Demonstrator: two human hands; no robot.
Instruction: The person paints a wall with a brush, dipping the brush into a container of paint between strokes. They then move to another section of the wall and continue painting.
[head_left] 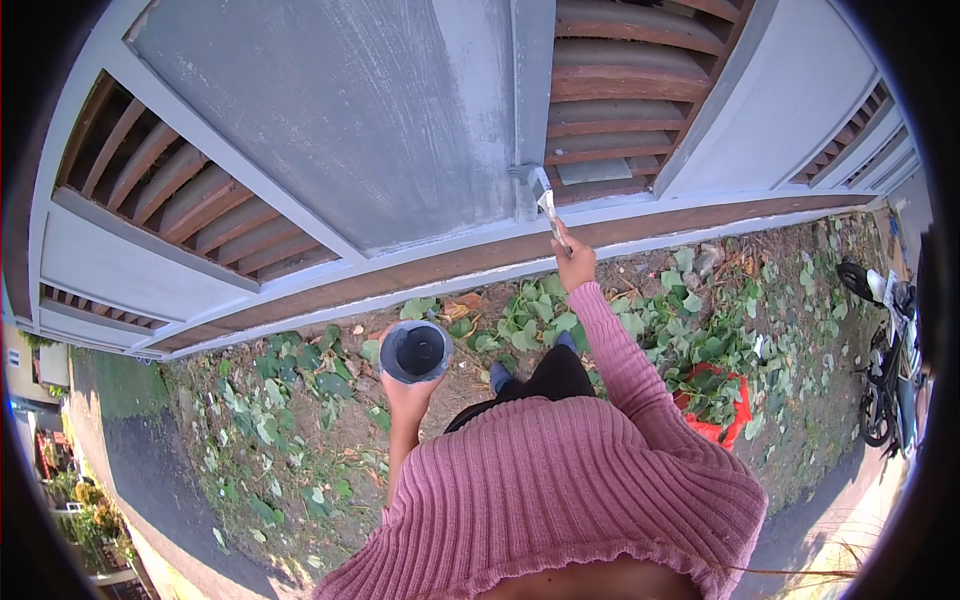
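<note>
My right hand [575,264] grips the handle of a paintbrush [545,198], with its bristles against the grey frame strip [529,110] beside the wooden slats. In my left hand [405,396] is a small round paint cup [414,352], held from below and to one side; its inside looks dark and its rim is smeared grey. A large grey wall panel [330,110] fills the upper middle, with uneven, streaky paint on its right part. The lower ends of the bristles are hard to make out against the grey.
Brown slatted vents [630,85] flank the panel. Leafy plants [535,315] cover the ground by my feet [500,376]. A red plastic bag [738,410] with leaves in it lies to my right, and a motorcycle [890,350] stands farther right. A paved path [150,450] runs at left.
</note>
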